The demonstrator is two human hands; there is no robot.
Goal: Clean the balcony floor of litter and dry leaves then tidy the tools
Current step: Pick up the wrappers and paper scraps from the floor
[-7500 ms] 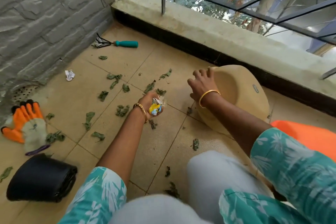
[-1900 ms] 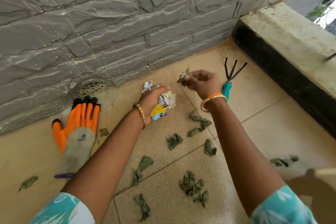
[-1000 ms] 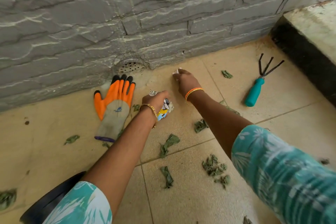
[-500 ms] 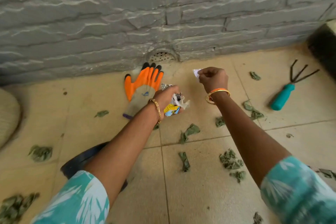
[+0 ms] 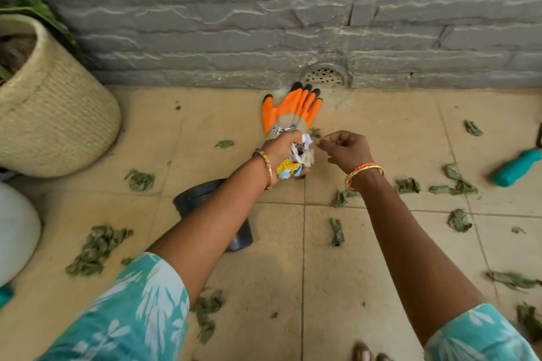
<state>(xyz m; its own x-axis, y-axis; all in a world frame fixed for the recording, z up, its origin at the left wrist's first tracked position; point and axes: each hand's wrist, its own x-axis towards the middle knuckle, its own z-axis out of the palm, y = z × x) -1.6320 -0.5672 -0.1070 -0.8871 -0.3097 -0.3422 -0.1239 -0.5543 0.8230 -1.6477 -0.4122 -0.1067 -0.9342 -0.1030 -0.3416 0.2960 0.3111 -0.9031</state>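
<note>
My left hand [image 5: 281, 152] grips a bunch of crumpled litter [image 5: 296, 160], white scraps and a yellow-blue wrapper. My right hand [image 5: 347, 151] is right beside it, fingers curled, its fingertips pinching a white paper scrap [image 5: 307, 138] at the top of the bunch. Dry green leaves [image 5: 96, 246] lie scattered over the beige floor tiles [image 5: 381, 258], with more leaves [image 5: 454, 187] to the right. An orange work glove [image 5: 290, 107] lies flat just beyond my hands. A teal tool handle [image 5: 516, 167] shows at the right edge, its head cut off.
A woven basket [image 5: 58, 117] stands at the left against the grey stone wall [image 5: 264, 23]. A black roll [image 5: 211, 202] lies under my left forearm. A floor drain [image 5: 322, 78] sits at the wall's base. A white rounded object [image 5: 14, 231] is at the far left.
My right hand lifted the white scrap off the floor by the drain and brought it over to the bunch in my left hand. The view swung left, revealing the basket.
</note>
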